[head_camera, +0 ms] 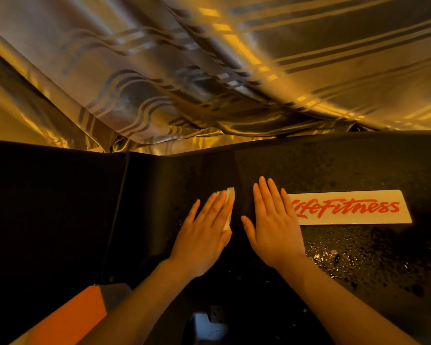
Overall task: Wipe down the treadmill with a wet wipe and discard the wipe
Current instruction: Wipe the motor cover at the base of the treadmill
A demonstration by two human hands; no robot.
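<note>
While left hand (pixel 204 235) presses wet wipe (pixel 229 207) flat on treadmill (pixel 358 257) shroud, fingers straight, right hand (pixel 275 224) rests flat, empty, beside logo sticker (pixel 353 207). Advice: firm overlapping strokes across speckled grime.

A: Setting?
B: Home exercise corner, or a small gym. Black treadmill (pixel 334 170) hood, LifeFitness label (pixel 353 207) just right of the right hand (pixel 275 227).
A: Indoors?
B: Yes. Gold striped curtain (pixel 209 70) hangs beyond both hands.

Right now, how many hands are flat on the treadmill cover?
2: left hand presses the wet wipe onto the black cover; right hand lies bare beside the Life Fitness label.
</note>
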